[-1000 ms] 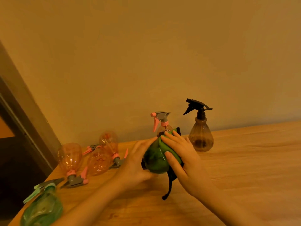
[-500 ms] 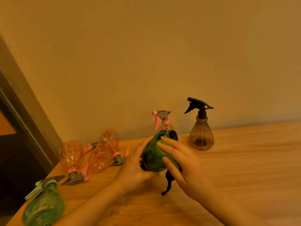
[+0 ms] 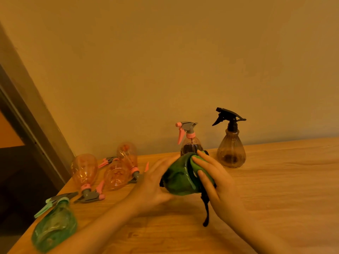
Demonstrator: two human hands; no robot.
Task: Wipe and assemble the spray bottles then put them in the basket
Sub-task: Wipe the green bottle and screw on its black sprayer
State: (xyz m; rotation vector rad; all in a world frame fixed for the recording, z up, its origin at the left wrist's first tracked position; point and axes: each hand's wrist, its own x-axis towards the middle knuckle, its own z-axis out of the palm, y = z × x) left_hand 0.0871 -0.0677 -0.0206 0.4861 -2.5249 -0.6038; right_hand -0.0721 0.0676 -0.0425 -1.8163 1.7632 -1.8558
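My left hand (image 3: 152, 184) grips a green spray bottle (image 3: 178, 180), held on its side just above the wooden table (image 3: 284, 189). My right hand (image 3: 218, 182) curls over the bottle's right side and presses a green cloth (image 3: 194, 160) against it. A black part (image 3: 206, 215) hangs down from under my right hand; I cannot tell what it is. No basket is in view.
Against the wall stand a pink-headed bottle (image 3: 190, 145) and a brown bottle with a black trigger (image 3: 231, 153). Three pink bottles (image 3: 84, 169) lie at the left with their heads on. Another green bottle (image 3: 55, 230) lies at the table's near-left corner. A dark door frame (image 3: 27, 116) borders the left.
The green bottle has turned in my left hand, and my right hand has slid the cloth over its upper right side. The other bottles have not moved.
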